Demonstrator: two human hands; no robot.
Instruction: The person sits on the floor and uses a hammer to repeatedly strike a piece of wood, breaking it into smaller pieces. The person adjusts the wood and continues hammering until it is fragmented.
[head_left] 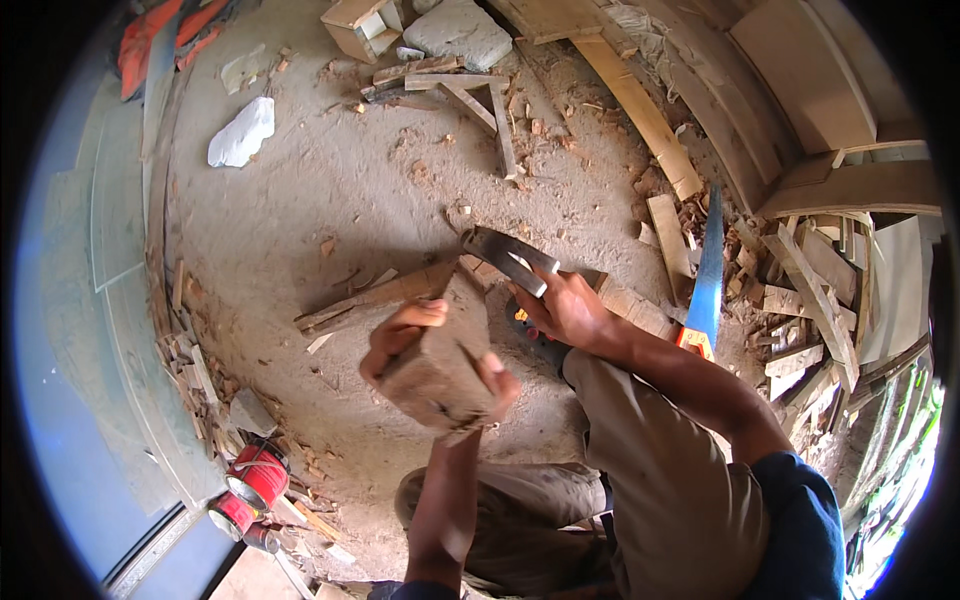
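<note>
Left hand [432,355] wrapped tight round a chunky wooden block [440,375] held up over the dusty floor [330,190], right hand [568,308] closed on a claw hammer [508,258] just beside it, blue handsaw [707,270] lying nearby.

Left hand [430,360] grips a wood block [440,375], thumb on top, fingers wrapped around its right side. Right hand [565,308] holds a claw hammer [510,260], head at 11 o'clock of the block. Blue handsaw [706,275] lies on the dusty floor [330,200] at 3 o'clock. Red cans [250,490] at 8 o'clock.
</note>
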